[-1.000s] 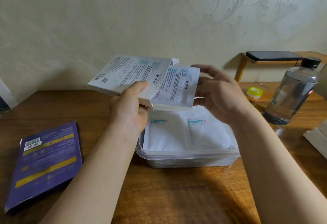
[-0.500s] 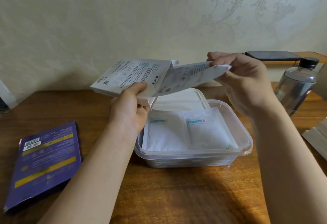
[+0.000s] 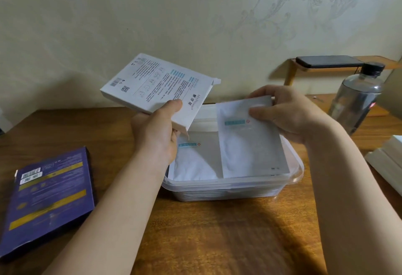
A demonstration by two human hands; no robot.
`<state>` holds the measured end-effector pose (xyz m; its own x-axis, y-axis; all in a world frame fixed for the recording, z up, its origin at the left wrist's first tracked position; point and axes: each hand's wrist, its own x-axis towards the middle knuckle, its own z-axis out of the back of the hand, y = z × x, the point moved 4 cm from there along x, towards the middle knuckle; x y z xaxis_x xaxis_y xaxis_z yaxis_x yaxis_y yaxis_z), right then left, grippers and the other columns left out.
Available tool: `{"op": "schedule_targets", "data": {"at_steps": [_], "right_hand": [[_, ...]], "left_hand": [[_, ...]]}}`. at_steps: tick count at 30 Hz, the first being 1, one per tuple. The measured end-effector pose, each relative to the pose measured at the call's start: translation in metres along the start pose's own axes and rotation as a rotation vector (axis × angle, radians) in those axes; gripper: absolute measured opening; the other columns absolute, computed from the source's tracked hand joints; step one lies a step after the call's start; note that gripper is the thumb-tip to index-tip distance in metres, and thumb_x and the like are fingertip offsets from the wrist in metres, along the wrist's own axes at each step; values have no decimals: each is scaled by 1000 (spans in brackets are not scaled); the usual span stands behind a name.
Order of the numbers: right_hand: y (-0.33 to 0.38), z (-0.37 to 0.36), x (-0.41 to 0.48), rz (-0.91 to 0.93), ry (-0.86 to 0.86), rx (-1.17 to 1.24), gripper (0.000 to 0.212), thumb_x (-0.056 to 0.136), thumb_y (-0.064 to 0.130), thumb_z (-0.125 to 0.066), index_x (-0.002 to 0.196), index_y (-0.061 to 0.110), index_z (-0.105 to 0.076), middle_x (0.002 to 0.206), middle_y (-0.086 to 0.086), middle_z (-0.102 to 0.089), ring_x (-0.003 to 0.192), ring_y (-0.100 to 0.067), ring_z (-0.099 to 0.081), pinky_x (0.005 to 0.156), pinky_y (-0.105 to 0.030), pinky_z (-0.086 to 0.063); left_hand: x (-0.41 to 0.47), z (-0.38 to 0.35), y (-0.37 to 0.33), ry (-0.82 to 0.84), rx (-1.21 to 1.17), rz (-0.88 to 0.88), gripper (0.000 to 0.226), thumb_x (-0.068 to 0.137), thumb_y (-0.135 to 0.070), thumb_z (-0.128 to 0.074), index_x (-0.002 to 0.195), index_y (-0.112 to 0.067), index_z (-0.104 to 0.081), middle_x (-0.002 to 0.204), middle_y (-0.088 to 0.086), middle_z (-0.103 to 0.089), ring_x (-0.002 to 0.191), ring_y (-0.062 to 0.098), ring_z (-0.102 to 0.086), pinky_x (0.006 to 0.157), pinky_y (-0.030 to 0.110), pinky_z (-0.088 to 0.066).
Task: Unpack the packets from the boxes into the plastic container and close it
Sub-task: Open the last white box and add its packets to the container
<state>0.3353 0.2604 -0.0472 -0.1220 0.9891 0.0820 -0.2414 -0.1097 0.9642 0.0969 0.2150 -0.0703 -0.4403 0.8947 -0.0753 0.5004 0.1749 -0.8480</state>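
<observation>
My left hand (image 3: 156,131) grips a flat white box (image 3: 156,87) by its open end, holding it tilted above the left side of the clear plastic container (image 3: 230,190). My right hand (image 3: 287,111) pinches the top of a white packet (image 3: 250,144) with a teal label, which hangs down into the right half of the container. Another white packet (image 3: 195,159) lies in the left half. The container's white lid (image 3: 206,115) lies just behind it.
A purple box (image 3: 47,196) lies flat on the wooden table at the left. A clear water bottle (image 3: 356,98) with a black cap stands at the right, below a small shelf holding a phone (image 3: 328,61). White boxes (image 3: 387,161) sit at the right edge.
My right hand pulled the packet fully out of the white box, turned it over and lowered it onto the right side of the container. The box tipped up slightly.
</observation>
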Motion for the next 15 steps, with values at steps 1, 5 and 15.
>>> {"op": "schedule_targets", "data": {"at_steps": [1, 5, 15], "right_hand": [[-3, -2, 0, -43, 11, -62, 20, 86, -4, -71, 96, 13, -69, 97, -22, -70, 87, -37, -71, 80, -50, -61], [-3, -5, -1, -77, -32, -494, 21, 84, 13, -77, 103, 20, -68, 97, -4, -66, 82, -20, -65, 65, -28, -56], [7, -23, -2, 29, -89, -1118, 33, 78, 2, -61, 109, 14, -63, 102, -7, -60, 94, -32, -57, 78, -38, -53]], "left_hand": [[0, 0, 0, 0, 6, -10, 30, 86, 6, -72, 99, -21, -71, 99, -4, -80, 78, 9, -77, 53, 21, -54], [-2, -1, -1, 4, 19, -32, 31, 87, 6, -72, 101, -22, -71, 100, -4, -80, 76, 9, -77, 51, 19, -52], [-2, -1, 1, 10, 21, -50, 30, 86, 6, -72, 95, -22, -69, 98, -5, -80, 82, 12, -78, 52, 19, -53]]}}
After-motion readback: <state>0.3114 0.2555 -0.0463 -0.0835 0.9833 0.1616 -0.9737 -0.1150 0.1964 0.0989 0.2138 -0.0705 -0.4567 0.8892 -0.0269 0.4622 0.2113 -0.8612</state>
